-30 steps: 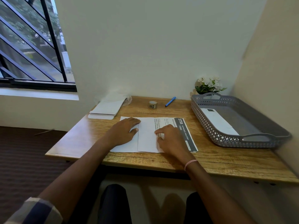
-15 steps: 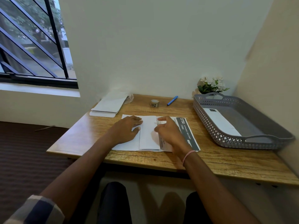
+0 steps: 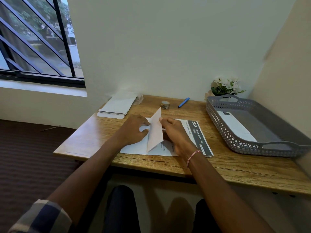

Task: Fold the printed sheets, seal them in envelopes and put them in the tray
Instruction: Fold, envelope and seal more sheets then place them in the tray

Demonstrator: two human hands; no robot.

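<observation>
Hands: your left hand (image 3: 134, 132) lies flat with fingers spread on the left part of the printed sheet (image 3: 198, 137), pinning it; your right hand (image 3: 176, 133) pinches the raised flap of that sheet between thumb and fingertips.
Printed sheet: lying on the counter (image 3: 235, 167) under both hands, its flap tilted up between them, the dark printed band showing just right of your right hand.
Counter: wood grain, pushed into a corner of pale walls; a barred window (image 3: 38, 39) sits up to the left of your left hand.
Tray: the grey perforated tray (image 3: 218, 125) stands well right of your right hand, with a white envelope (image 3: 235, 126) lying inside.
Beyond the hands: a stack of envelopes (image 3: 117, 106) past your left hand, a tape roll (image 3: 165, 105) and a blue pen (image 3: 183, 102) past the flap, white flowers (image 3: 227, 86) behind the tray.
</observation>
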